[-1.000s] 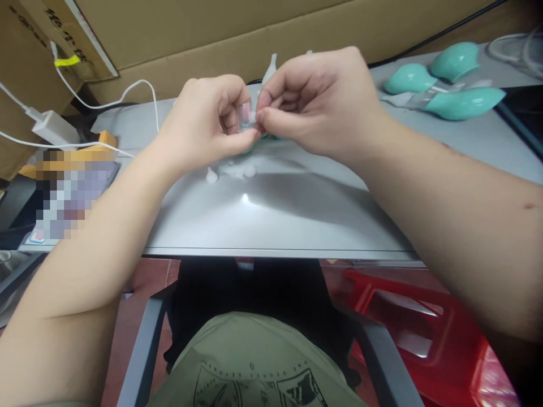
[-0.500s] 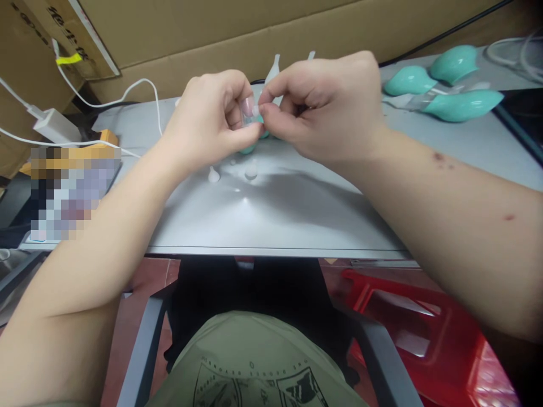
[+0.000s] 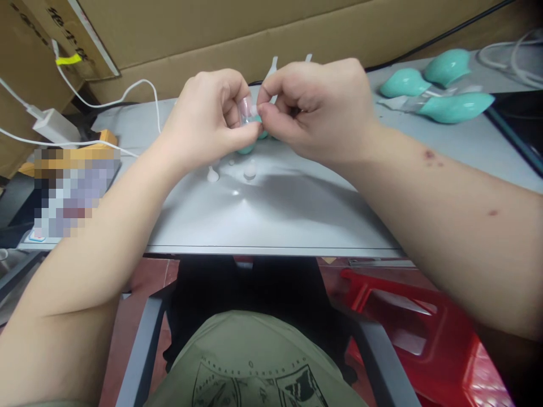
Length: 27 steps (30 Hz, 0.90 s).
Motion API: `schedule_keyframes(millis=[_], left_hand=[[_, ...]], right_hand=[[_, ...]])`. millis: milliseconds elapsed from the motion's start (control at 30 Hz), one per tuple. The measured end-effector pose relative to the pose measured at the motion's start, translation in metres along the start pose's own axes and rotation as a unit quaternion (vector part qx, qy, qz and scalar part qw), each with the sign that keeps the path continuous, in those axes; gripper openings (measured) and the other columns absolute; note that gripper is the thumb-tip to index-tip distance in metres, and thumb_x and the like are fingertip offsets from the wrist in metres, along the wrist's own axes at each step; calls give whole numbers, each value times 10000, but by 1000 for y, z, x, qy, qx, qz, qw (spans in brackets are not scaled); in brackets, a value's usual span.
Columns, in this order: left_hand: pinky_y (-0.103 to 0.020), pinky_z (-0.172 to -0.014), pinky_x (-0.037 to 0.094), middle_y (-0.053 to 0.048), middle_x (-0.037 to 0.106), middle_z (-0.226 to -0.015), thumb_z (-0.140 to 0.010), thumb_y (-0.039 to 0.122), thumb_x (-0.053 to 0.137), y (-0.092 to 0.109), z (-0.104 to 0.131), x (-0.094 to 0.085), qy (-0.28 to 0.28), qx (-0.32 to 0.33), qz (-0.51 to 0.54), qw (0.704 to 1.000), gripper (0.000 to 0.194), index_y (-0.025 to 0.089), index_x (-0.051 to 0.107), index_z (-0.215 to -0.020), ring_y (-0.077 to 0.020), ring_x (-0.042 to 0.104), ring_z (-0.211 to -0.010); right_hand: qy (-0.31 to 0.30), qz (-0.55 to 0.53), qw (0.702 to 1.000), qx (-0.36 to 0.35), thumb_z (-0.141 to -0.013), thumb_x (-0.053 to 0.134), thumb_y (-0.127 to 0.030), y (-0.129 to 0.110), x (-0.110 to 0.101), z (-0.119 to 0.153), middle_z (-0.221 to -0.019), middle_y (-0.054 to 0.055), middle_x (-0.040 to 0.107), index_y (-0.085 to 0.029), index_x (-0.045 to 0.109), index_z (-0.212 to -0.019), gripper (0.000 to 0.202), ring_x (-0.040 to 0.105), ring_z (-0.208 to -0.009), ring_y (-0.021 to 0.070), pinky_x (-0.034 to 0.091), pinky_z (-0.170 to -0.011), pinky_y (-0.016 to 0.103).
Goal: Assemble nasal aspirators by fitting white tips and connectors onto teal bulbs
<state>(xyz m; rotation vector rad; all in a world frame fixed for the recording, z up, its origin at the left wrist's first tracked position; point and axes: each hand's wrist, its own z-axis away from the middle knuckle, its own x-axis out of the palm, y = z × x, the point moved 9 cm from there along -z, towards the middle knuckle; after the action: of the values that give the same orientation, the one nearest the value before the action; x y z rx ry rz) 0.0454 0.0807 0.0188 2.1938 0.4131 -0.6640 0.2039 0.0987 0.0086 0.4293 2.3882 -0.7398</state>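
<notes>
The small clear piece [image 3: 247,110] sits pinched between both hands above the far middle of the grey table [image 3: 271,215], with a teal part [image 3: 254,120] just under it. Compared with a second ago, the left hand [image 3: 210,116] has turned the piece so its clear side faces up, and the right hand [image 3: 316,104] has closed in from the right, its fingers [image 3: 265,113] now pressing against the tip. Both hands' fingers are closed tight on it. That reads as a fitting or seating step being worked through, not finished. Two small white caps [image 3: 212,176] lie on the table just below the hands; three teal bulbs [image 3: 456,107] rest well apart at the far right
</notes>
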Motion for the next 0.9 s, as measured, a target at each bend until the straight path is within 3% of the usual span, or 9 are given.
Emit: schedule_keyframes(millis=[167,333,600,700,900], left_hand=[[-486,-671,422,1,750,-683,-711,351,808,-1,-1,2,-13,-9,5,1000,182,361,625,-710,-306,691,-649],[-473,-643,411,-3,754,-678,-694,358,789,2,-2,1,-10,-12,2,1000,172,363,617,-690,-304,702,-649],[-414,-625,479,3,789,-704,-670,251,784,-2,-2,3,-26,-45,-52,997,177,329,632,-718,-279,743,-692],[-413,-650,512,7,800,-725,-701,259,782,0,1,3,-37,-61,-56,996,154,326,651,-747,-278,775,-713],[-443,-650,495,7,801,-726,-684,318,794,1,1,2,-42,-67,-48,996,166,350,641,-738,-301,770,-724]], right_hand=[[-4,1,1000,6,-999,767,-215,-6,-1,1,-688,-26,553,-279,620,-934,174,509,-709,202,512,-944,401],[-4,11,1000,-5,-916,725,-145,-7,1,0,-652,-50,499,-260,559,-939,204,464,-673,179,479,-890,375],[-24,5,999,-22,-949,669,-150,-4,10,1,-715,-58,535,-242,513,-971,182,398,-648,153,348,-755,353],[-30,15,999,-23,-983,649,-189,-4,10,1,-733,-57,550,-243,488,-982,170,409,-654,157,354,-755,349],[-21,-2,999,-47,-930,645,-152,-9,4,3,-738,-61,582,-246,523,-980,162,459,-655,150,415,-787,335]])
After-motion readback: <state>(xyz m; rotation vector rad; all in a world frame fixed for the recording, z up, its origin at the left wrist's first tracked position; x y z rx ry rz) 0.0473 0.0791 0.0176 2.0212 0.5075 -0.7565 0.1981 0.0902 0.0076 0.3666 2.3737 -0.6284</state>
